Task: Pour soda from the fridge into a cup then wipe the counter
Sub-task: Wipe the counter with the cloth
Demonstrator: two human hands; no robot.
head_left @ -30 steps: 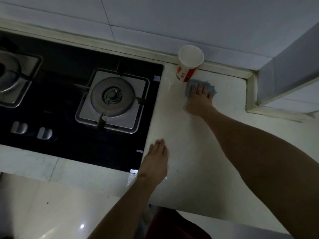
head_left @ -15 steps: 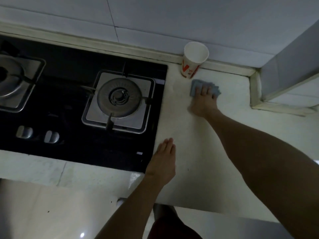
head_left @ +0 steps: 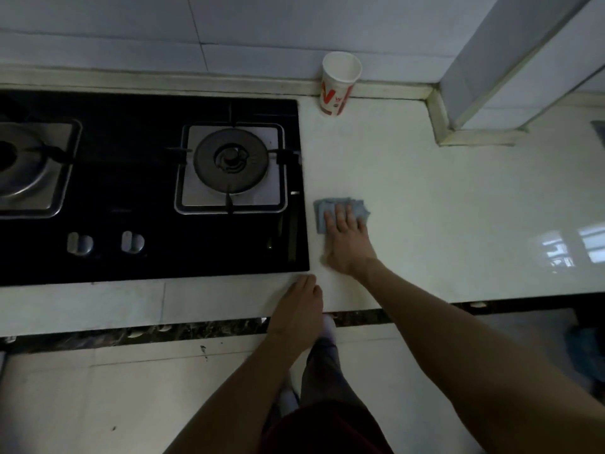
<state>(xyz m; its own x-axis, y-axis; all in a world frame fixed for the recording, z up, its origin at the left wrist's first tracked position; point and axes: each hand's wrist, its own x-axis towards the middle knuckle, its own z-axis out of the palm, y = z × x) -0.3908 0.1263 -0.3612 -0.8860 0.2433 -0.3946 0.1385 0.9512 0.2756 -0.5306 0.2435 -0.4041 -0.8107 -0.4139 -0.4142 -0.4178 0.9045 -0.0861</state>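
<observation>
A white paper cup (head_left: 339, 83) with red print stands upright on the white counter (head_left: 442, 208) against the back wall. A folded blue cloth (head_left: 327, 208) lies flat on the counter just right of the stove's edge, well in front of the cup. My right hand (head_left: 348, 242) presses flat on the cloth, fingers spread over it. My left hand (head_left: 299, 309) rests palm down on the counter's front edge, holding nothing. No soda bottle is in view.
A black glass gas stove (head_left: 147, 257) with two burners and two knobs fills the left. A tiled wall column (head_left: 491, 77) juts onto the counter at the back right. Below the counter's front edge lies a pale floor (head_left: 131, 404).
My right hand has dragged the cloth from beside the cup toward me, to the middle of the counter by the stove. My left hand has slid back to the front edge.
</observation>
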